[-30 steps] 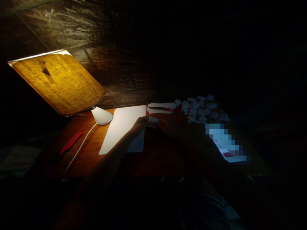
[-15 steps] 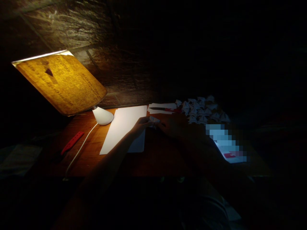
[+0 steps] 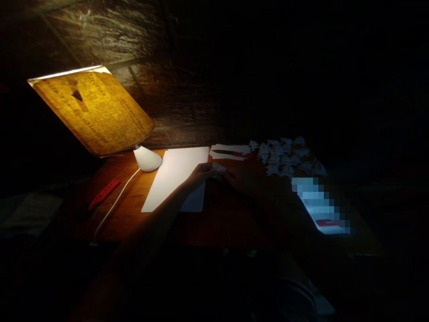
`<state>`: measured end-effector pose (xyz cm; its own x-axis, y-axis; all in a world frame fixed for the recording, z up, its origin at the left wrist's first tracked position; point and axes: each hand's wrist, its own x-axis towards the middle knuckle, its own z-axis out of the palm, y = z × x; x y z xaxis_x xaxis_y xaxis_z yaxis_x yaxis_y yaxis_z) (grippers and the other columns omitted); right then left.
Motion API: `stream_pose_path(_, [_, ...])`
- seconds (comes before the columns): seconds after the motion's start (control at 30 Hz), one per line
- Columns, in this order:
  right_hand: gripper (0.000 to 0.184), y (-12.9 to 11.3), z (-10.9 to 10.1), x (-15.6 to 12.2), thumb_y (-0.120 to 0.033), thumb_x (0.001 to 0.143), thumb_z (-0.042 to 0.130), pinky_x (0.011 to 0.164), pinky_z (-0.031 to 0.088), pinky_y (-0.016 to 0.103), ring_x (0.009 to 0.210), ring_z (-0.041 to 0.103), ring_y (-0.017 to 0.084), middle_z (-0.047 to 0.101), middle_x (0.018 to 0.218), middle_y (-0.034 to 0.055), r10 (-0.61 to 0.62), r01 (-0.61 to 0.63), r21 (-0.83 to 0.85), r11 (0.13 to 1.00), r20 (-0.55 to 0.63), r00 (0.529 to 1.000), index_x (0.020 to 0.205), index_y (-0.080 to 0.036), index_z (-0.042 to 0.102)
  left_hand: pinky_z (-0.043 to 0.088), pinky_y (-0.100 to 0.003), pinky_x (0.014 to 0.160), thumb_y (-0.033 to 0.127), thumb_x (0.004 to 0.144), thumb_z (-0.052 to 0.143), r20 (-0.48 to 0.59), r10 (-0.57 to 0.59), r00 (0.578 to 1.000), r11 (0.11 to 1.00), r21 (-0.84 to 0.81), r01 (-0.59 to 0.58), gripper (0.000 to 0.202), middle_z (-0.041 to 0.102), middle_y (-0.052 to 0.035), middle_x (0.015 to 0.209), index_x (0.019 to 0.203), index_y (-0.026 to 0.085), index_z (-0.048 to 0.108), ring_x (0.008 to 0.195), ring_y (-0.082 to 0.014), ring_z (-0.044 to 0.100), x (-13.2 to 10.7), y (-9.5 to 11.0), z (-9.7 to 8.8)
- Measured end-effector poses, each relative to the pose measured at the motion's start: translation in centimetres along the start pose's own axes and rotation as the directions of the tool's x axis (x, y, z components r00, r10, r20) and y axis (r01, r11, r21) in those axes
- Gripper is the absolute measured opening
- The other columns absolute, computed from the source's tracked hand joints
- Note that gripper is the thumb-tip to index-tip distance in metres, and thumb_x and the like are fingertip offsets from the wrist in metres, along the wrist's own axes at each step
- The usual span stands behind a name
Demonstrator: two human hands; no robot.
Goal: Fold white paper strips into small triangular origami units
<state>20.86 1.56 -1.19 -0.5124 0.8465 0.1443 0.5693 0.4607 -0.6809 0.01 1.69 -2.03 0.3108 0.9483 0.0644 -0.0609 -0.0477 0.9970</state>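
Observation:
A small piece of folded white paper [image 3: 219, 168] is held between my two hands above the table. My left hand [image 3: 201, 173] has its fingers closed on the paper's left side. On the other side my right hand [image 3: 239, 178], mostly in shadow, pinches the paper's right edge. White paper sheets [image 3: 177, 179] lie under and beside my left forearm. Beyond my hands, smaller white paper pieces [image 3: 228, 148] lie with a knife [image 3: 231, 153] across them, dark-bladed and red-handled. Several folded paper pieces [image 3: 275, 154] are heaped at the back right.
A lamp with a lit printed shade [image 3: 97, 112] and white base [image 3: 147, 160] stands at the left, its white cord [image 3: 114, 205] running to the front edge. A red-handled tool [image 3: 105, 193] lies left of the cord. A glowing, partly blurred screen [image 3: 325, 214] lies at the right.
The view has shifted slightly, so most things on the table sit a little further right. Both hands still hold the folded paper, which appears slightly turned.

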Motion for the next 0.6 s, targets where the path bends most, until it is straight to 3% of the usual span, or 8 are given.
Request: stream_pose_path(0.6, [0.039, -0.22, -0.20, -0.12, -0.041, 0.106, 0.057, 0.061, 0.030, 0.029, 0.065, 0.053, 0.015, 0.073, 0.079, 0.0060, 0.010, -0.010, -0.020, 1.000, 0.001, 1.000, 0.085, -0.014, 0.076, 0.049, -0.029, 0.076, 0.045, 0.071, 0.094, -0.015, 0.001, 1.000, 0.998, 0.055, -0.001, 0.038, 0.076, -0.0048, 0.082, 0.085, 0.014, 0.079, 0.076, -0.0172, 0.067, 0.03, -0.56, -0.50])
